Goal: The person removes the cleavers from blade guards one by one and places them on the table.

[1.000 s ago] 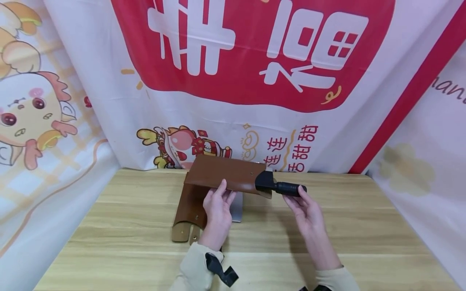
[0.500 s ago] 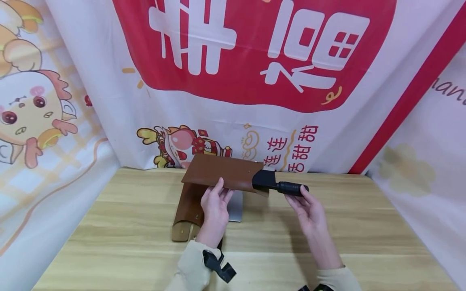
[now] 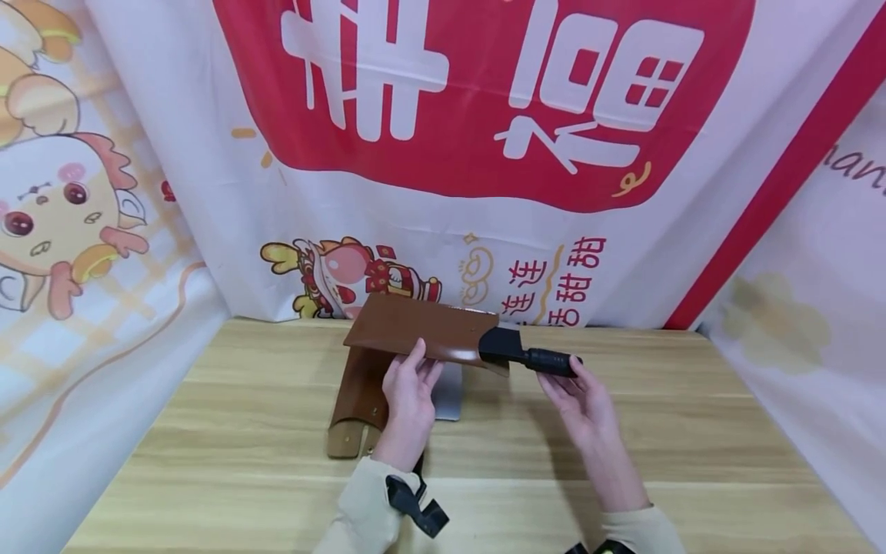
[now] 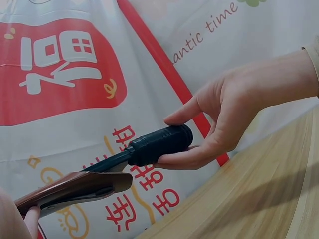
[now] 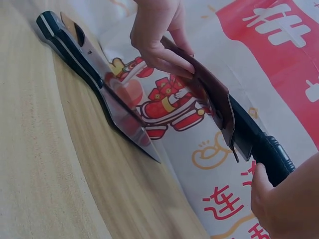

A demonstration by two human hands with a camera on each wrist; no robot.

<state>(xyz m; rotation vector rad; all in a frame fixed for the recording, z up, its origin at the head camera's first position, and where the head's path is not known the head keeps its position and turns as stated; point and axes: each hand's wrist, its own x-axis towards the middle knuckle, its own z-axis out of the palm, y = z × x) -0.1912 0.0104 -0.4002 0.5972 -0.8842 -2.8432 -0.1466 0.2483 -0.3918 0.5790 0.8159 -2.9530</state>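
Note:
A cleaver with a black ribbed handle sits in a brown leather sheath, held up above the table. My left hand pinches the sheath's lower edge, thumb on the front face and fingers beneath. Thumb and fingers of my right hand pinch the far end of the handle. Most of the blade is hidden inside the leather; the black bolster shows at the sheath's mouth. Below, on the table, lie a second brown sheath and a knife with a black handle and a silver blade.
Light wood-grain table spreads under both hands. White printed cloth hangs along the back and sides, close behind the held sheath. A black strap is worn at the left wrist.
The sheath and my left hand have shifted slightly left. My right hand has moved a little to the right and back, still pinching the handle. The things on the table stay put.

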